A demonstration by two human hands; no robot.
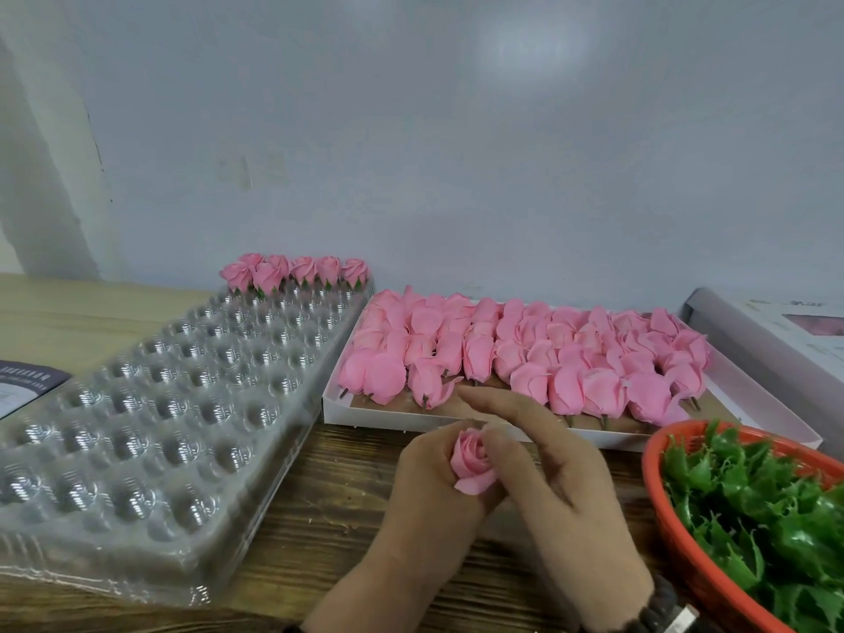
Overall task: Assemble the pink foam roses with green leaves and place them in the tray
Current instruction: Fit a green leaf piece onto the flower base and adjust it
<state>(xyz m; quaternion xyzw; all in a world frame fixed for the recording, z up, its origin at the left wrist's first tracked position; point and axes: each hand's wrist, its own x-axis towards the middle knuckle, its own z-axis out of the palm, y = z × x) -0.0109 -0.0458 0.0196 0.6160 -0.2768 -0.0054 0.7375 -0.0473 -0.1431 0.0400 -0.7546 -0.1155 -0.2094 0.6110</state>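
Both hands, left [424,486] and right [561,495], close their grip on one pink foam rose [472,461], shaping petals before the clear plastic tray [150,404] at nine o'clock.

1. Two bare hands in view, left hand [429,491] and right hand [566,491]; no gloves, no rings visible.
2. Forearms bare at frame bottom, no sleeves showing.
3. Right wrist: dark band [657,609], looks braided or beaded, blurry.
4. Metal piece on the band [683,619], possibly a watch clasp, cut off by frame edge.
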